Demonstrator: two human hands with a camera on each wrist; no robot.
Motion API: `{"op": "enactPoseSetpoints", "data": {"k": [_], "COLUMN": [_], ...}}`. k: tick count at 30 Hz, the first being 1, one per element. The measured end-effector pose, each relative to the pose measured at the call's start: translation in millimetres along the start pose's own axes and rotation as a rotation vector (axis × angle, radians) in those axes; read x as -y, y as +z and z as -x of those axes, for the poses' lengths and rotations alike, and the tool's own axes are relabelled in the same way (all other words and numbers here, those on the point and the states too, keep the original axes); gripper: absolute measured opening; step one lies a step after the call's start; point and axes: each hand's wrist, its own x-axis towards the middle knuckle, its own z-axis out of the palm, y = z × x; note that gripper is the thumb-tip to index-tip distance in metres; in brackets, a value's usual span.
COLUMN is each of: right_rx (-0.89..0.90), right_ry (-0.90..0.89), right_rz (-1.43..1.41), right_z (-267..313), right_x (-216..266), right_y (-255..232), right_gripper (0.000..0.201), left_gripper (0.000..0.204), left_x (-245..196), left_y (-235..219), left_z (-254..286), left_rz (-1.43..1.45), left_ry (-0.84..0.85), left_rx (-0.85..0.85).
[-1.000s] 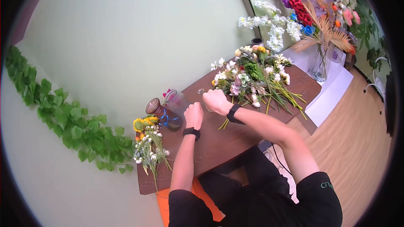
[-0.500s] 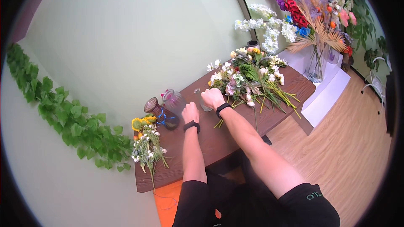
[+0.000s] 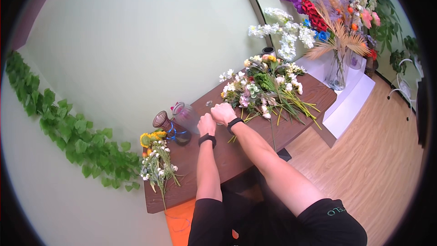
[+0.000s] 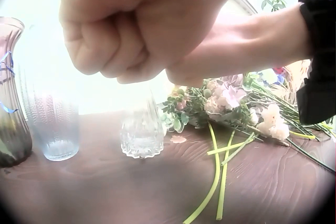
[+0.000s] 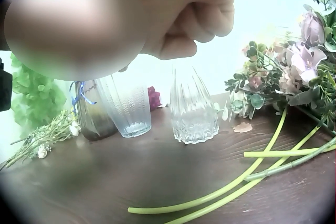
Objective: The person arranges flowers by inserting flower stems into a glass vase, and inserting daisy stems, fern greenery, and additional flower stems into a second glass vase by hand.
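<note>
In the head view my left hand (image 3: 207,125) and right hand (image 3: 223,113) are side by side over the table, both curled into fists, with nothing visible in either. The wrist views show the fists above the tabletop, in front of a small clear fluted glass vase (image 5: 194,113) that stands upright. Left of it is a clear textured glass vase (image 4: 52,129). A dark ribbed vase with a blue ribbon (image 3: 175,132) stands farther left. Loose yellow-green stems (image 5: 231,187) lie near the right hand, at the edge of a heap of mixed flowers (image 3: 264,84).
Yellow and white flowers (image 3: 157,159) lie at the left end of the brown wooden table (image 3: 236,155). A tall vase of colourful flowers (image 3: 337,70) stands on a white stand (image 3: 350,105) at the right. Green ivy (image 3: 73,127) hangs along the wall.
My two fists have come closer together, the right one moving left towards the left one. The head view has shifted slightly. The vases and flowers have stayed in place.
</note>
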Motion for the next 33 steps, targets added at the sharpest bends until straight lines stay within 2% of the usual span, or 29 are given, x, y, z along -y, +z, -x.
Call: {"op": "enactPoseSetpoints", "data": {"k": [2, 6, 8, 9, 10, 11, 12, 14, 16, 20, 22, 24, 26, 28, 31, 33], "right_rx": [-0.016, 0.026, -0.094, -0.147, -0.127, -0.02, 0.109, 0.205, 0.026, -0.414, -0.441, -0.454, -0.289, -0.286, -0.379, -0.345], "right_ry": [0.005, 0.007, 0.019, -0.028, -0.065, -0.084, -0.086, 0.011, 0.085, 0.411, 0.527, 0.53, 0.571, 0.543, 0.447, 0.444], "right_rz": [-0.005, 0.001, -0.196, -0.309, -0.421, -0.485, -0.532, -0.597, -0.6, -0.503, -0.387, -0.335, -0.367, -0.327, -0.202, -0.223], "right_z": [-0.6, 5.4, 18.5, 31.6, 52.0, 68.2, 90.8, 128.5, 151.0, 164.5, 162.3, 155.2, 143.7, 135.8, 125.5, 118.5], "right_x": [-2.6, -7.9, -19.5, -27.4, -33.7, -46.0, -50.8, -70.0, -99.8, -161.5, -184.2, -203.0, -211.8, -213.7, -222.3, -229.1], "right_y": [1.4, 2.5, 8.1, 9.3, -4.3, -8.5, -40.9, -73.2, -76.7, -86.5, -91.3, -83.6, -76.4, -72.5, -56.9, -55.5], "right_gripper": [0.015, 0.015, 0.017, 0.019, 0.018, 0.018, 0.016, 0.016, 0.015, 0.013, 0.013, 0.016, 0.019, 0.027, 0.033, 0.026], "left_gripper": [0.016, 0.012, 0.016, 0.021, 0.027, 0.03, 0.033, 0.035, 0.039, 0.053, 0.059, 0.064, 0.069, 0.073, 0.078, 0.078], "left_x": [2.5, 11.4, 8.0, 37.1, 69.5, 51.2, 15.6, 2.5, 18.9, 35.4, 37.6, 32.4, 27.5, 28.8, 25.4, 22.3], "left_y": [4.1, 20.4, 18.0, 59.2, 100.5, 58.9, 2.2, -22.5, -3.9, 29.0, 38.6, 47.7, 51.7, 67.2, 76.6, 81.5], "left_z": [-3.9, -2.8, 10.0, 7.3, 1.9, 31.5, 63.6, 82.9, 76.8, 50.5, 33.9, 18.5, 4.4, -8.3, -20.9, -23.6], "left_rz": [0.013, 0.05, 0.474, 0.586, 0.693, 0.926, 1.156, 1.306, 1.351, 1.369, 1.398, 1.362, 1.397, 1.397, 1.373, 1.343], "left_ry": [-0.002, 0.082, 0.005, 0.165, 0.337, 0.123, -0.092, -0.252, -0.262, -0.327, -0.309, -0.273, -0.266, -0.248, -0.198, -0.178], "left_rx": [0.079, 0.036, -0.041, -0.1, -0.159, -0.063, 0.038, 0.016, 0.01, -0.072, -0.031, -0.099, -0.057, -0.067, -0.019, 0.01]}}
